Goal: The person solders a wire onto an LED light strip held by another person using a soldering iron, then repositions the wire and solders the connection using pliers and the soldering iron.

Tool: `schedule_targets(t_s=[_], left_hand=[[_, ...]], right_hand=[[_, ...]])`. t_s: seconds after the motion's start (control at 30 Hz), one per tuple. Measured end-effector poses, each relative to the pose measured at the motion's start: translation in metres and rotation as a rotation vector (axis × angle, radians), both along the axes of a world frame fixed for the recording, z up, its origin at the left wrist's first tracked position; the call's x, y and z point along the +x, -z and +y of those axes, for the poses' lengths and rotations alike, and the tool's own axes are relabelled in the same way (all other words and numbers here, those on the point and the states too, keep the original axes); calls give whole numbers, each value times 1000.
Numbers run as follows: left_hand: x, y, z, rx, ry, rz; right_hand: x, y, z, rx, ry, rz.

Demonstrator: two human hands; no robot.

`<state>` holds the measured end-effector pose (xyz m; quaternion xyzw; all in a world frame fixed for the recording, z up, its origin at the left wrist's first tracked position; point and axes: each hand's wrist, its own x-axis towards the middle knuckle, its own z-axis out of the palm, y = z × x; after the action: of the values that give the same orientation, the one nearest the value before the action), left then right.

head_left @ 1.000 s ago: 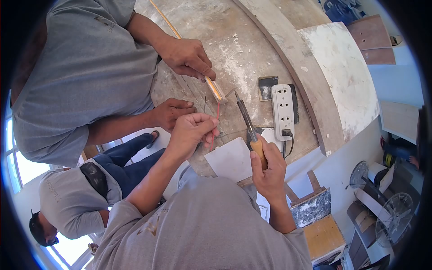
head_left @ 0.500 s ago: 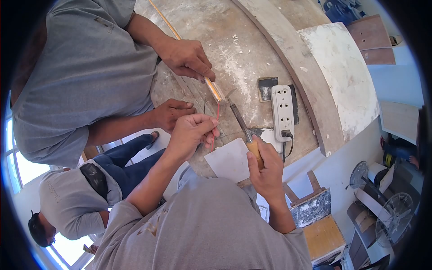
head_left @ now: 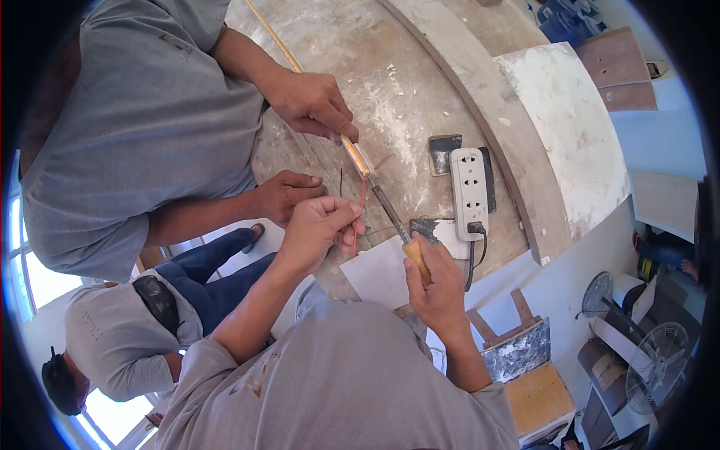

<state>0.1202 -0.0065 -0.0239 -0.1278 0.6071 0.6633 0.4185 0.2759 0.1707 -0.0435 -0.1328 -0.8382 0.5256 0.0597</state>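
Observation:
My left hand (head_left: 319, 231) pinches a thin red wire (head_left: 363, 196), whose upper end meets the near end of an LED strip (head_left: 355, 156). In my right hand (head_left: 435, 281) is a soldering iron (head_left: 391, 214), gripped by its wooden handle. The iron's tip is close to the joint of wire and strip; whether they touch I cannot tell. Across the bench, a co-worker's hand (head_left: 313, 105) presses the strip down. That person's other hand (head_left: 289, 196) rests beside my left wrist. A thin dark wire (head_left: 341, 182) sticks up near it.
A white power strip (head_left: 470, 191) with a plug in it lies to the right, beside a small dark plate (head_left: 445, 155). A curved board (head_left: 480, 112) runs along the workbench (head_left: 412, 60). White sheet (head_left: 375, 274) lies near me. Another person (head_left: 127, 322) stands at lower left.
My right hand has shifted slightly left and up, bringing the soldering iron's tip closer to the end of the LED strip. My left hand stays nearly still with the red wire.

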Motion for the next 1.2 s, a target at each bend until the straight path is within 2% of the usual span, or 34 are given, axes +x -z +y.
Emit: schedule_targets(t_s=[1.2], left_hand=[[-2, 0, 0, -5, 0, -3]], right_hand=[[-3, -1, 0, 7, -21, -21]])
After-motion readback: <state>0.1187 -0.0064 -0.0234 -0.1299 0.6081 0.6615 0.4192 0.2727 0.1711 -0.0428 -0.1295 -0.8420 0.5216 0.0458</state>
